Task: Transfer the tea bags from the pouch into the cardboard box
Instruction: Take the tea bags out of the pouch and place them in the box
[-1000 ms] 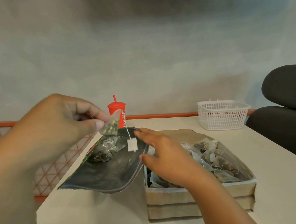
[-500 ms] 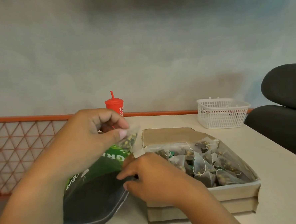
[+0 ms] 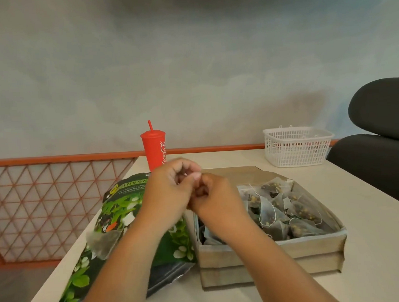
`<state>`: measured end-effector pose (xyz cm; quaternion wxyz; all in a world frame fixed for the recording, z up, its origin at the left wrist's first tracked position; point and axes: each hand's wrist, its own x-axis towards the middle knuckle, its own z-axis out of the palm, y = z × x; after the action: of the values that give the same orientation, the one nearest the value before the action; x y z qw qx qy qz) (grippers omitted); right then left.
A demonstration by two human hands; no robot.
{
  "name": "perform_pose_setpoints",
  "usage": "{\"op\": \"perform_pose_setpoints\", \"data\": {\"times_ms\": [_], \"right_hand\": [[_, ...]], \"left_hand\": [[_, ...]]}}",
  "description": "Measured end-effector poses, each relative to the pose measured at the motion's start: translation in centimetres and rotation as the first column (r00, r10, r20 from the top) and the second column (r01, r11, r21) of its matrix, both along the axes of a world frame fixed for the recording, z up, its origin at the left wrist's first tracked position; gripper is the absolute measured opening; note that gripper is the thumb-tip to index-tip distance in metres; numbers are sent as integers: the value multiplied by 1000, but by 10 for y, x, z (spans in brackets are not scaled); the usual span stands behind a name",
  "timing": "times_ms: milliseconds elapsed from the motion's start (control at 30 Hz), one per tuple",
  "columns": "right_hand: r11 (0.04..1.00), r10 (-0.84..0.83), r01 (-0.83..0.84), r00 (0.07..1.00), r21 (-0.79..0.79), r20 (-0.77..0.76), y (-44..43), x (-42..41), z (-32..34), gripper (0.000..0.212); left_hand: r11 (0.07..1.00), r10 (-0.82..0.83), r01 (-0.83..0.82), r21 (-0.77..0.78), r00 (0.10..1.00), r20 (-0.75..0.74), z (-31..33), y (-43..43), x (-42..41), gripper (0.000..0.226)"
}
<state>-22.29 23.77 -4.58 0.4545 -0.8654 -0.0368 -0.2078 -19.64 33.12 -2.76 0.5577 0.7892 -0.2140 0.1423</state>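
Left hand (image 3: 170,194) and right hand (image 3: 218,201) met, fingers curled, over the cardboard box (image 3: 270,251) of tea bags (image 3: 279,206) beside the pouch (image 3: 127,202); whether either gripped anything was unclear.

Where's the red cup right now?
Head view: the red cup stands upright near the far edge of the table, left of centre, just behind the green pouch and well left of the white basket.

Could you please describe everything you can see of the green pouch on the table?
The green pouch is glossy film printed with leaves and white flowers, with ORGANIC lettering at its far end. It lies flat on the table, left of the cardboard box. A blurred tea bag shows over its left side; the left forearm crosses above it.
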Motion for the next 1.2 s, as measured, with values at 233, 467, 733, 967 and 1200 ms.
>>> {"op": "perform_pose_setpoints", "data": {"times_ms": [233, 467, 733, 967, 1200], "right_hand": [[998, 55, -55, 998, 6, -6, -4, 0, 0, 22], [993, 114, -114, 993, 44, -10, 1, 1, 3, 25], [986, 165, -164, 986, 23, -31, 9, -10, 6, 15], [622, 375, -546, 837, -562, -398, 17, -31, 6, 28], [539, 274, -326, 940, -777, -204, 38, -21, -12, 57]], "left_hand": [[856, 478, -453, 249, 878, -44, -9, 103, 34, 17], [574, 697, -280, 770, 660, -280, -126, 177, -11, 33], [403, 669, -326, 855, 742, -33, -136, 170, -19, 40], [392, 619, -403, 827, 781, 87, -139, 171, -16, 31], [585, 647, -504, 635, 762, 8, -132, 168, -17, 31]]}}
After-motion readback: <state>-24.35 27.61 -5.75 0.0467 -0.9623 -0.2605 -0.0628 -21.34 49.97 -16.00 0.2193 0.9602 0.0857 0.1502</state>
